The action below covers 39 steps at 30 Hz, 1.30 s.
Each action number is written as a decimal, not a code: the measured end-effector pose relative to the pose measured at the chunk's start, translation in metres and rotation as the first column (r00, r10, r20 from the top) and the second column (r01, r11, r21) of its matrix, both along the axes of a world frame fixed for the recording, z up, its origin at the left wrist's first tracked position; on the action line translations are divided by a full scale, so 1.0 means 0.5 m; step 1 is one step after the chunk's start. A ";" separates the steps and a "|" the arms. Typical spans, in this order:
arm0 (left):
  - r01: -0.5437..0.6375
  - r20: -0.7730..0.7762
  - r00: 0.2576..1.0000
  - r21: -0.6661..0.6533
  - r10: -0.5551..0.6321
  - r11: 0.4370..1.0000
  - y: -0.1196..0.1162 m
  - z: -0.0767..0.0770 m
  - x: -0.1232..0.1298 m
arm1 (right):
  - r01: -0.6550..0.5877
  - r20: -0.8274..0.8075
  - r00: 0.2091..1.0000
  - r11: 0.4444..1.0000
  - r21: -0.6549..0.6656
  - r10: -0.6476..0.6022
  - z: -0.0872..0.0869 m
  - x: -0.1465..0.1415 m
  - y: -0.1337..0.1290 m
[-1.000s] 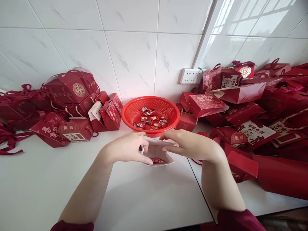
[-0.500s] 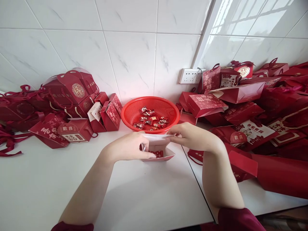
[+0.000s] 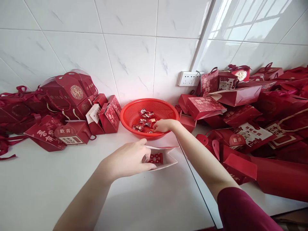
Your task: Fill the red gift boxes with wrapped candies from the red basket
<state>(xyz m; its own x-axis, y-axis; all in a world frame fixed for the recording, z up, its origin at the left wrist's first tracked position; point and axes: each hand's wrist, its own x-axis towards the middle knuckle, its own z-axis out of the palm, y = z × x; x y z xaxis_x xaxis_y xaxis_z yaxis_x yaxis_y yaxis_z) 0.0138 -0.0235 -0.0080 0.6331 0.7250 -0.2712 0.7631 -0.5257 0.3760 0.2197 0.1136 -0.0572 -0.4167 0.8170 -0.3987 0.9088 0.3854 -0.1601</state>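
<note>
My left hand (image 3: 131, 158) grips the left end of a small open box (image 3: 169, 158), white inside, on the white table. A red packet with white dots (image 3: 156, 158) lies in the box. Behind it stands a red plastic basket (image 3: 128, 116) holding several wrapped candies (image 3: 144, 113). My right hand (image 3: 165, 125) reaches over the basket's right side, fingers closed down among the candies; whatever they pinch is hidden.
Red gift boxes with cord handles (image 3: 72, 93) are stacked at the left. A larger heap of red boxes (image 3: 207, 106) fills the right. A power strip (image 3: 189, 79) is on the tiled wall behind. A dark seam runs across the white table (image 3: 154, 205).
My right hand has left the box's back edge and moved into the basket. The box's mouth shows wider, with my left hand still on it.
</note>
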 end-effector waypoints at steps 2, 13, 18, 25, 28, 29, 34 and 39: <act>-0.008 0.008 1.000 -0.007 0.008 1.000 0.002 0.001 0.000 | -0.010 0.022 1.000 0.997 -0.074 0.012 -0.004 -0.018 0.017; 0.004 0.039 0.999 0.013 -0.004 1.000 0.007 -0.004 -0.004 | -0.109 -0.093 0.991 0.978 -0.179 0.093 -0.036 -0.047 0.054; -0.008 0.028 1.000 0.004 0.008 1.000 0.009 -0.005 -0.005 | -0.165 -0.158 0.979 0.960 -0.227 0.131 -0.027 -0.050 0.038; -0.011 0.039 0.999 0.002 0.011 1.000 0.013 -0.006 -0.006 | -0.264 -0.359 0.918 0.937 -0.230 0.171 -0.001 -0.038 0.024; -0.020 0.044 0.999 0.005 0.020 1.000 0.015 -0.005 -0.007 | -0.270 -0.432 0.887 0.942 -0.198 0.163 0.013 -0.016 0.007; -0.022 0.046 0.999 0.004 0.022 1.000 0.015 -0.005 -0.007 | -0.276 -0.469 0.868 0.944 -0.183 0.163 0.017 -0.006 -0.001; -0.018 0.085 0.996 0.006 0.017 1.000 0.023 -0.004 -0.008 | -0.303 -0.723 0.668 0.952 -0.047 0.177 0.025 0.036 -0.051; 0.001 0.121 0.993 0.026 -0.004 1.000 0.045 -0.012 -0.008 | -0.209 -0.864 0.491 0.978 0.006 0.110 0.030 0.060 -0.112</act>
